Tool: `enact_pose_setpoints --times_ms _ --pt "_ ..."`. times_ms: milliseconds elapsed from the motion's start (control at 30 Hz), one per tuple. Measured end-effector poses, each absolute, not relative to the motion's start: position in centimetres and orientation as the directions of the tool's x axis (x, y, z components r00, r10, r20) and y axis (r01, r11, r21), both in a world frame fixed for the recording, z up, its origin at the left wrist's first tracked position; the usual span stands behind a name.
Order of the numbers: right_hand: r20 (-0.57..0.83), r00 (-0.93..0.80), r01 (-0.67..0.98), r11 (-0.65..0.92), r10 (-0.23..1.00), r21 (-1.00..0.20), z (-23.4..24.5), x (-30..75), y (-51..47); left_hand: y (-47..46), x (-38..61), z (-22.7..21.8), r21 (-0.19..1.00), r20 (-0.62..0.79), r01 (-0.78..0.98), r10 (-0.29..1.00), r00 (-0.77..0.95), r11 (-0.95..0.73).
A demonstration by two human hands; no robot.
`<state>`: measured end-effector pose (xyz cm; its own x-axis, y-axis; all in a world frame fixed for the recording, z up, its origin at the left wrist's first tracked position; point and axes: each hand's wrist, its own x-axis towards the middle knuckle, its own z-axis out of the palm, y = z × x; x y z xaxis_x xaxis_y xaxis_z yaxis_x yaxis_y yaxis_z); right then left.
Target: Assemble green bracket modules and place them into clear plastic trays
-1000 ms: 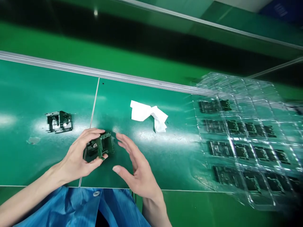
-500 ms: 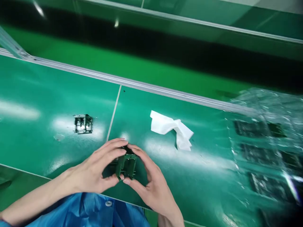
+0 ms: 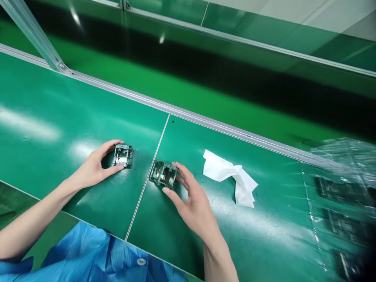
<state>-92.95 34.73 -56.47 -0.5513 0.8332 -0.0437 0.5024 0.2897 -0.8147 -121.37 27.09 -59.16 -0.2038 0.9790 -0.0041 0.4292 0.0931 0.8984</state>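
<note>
My left hand (image 3: 95, 162) grips a small box-shaped circuit board assembly (image 3: 123, 155) by its left side, thumb in front and fingers behind. To the right of it, my right hand (image 3: 192, 199) holds a second circuit board assembly (image 3: 162, 174), pinched at its right end between thumb and fingers. This one is dark green, a little blurred and close to the seam in the table mat. The two assemblies are apart from each other. Whether either one is lifted off the mat I cannot tell.
A crumpled white cloth (image 3: 225, 166) lies on the green table mat (image 3: 252, 243) right of my right hand. At the far right, several dark boards (image 3: 337, 190) lie in clear plastic packaging (image 3: 349, 154). A metal rail (image 3: 199, 119) runs along the back edge, with a post (image 3: 35, 35) at the left.
My left hand has let go of the assembly both hands held and taken hold of the one standing at the left. My right hand keeps the other. The view has shifted left.
</note>
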Motion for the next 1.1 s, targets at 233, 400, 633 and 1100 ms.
enact_pose_setpoints --times_ms 233,400,633,1100 --pt "-0.065 -0.612 0.526 0.344 0.788 -0.778 -54.1 -94.6 34.9 26.5 -119.2 -59.3 0.973 0.204 0.143 0.965 -0.162 -0.182" --pt "0.177 -0.652 0.475 0.579 0.737 -0.662 -52.3 -94.4 33.7 25.4 -118.3 -58.4 0.906 0.405 0.21 0.898 -0.171 -0.369" --pt "0.197 -0.669 0.472 0.614 0.717 -0.633 -51.7 -93.7 32.8 25.0 -117.5 -57.6 0.866 0.415 0.34 0.906 -0.078 -0.367" --pt "0.174 -0.687 0.431 0.588 0.706 -0.684 -52.3 -94.3 32.0 24.6 -116.3 -56.3 0.863 0.303 0.426 0.953 -0.008 -0.271"
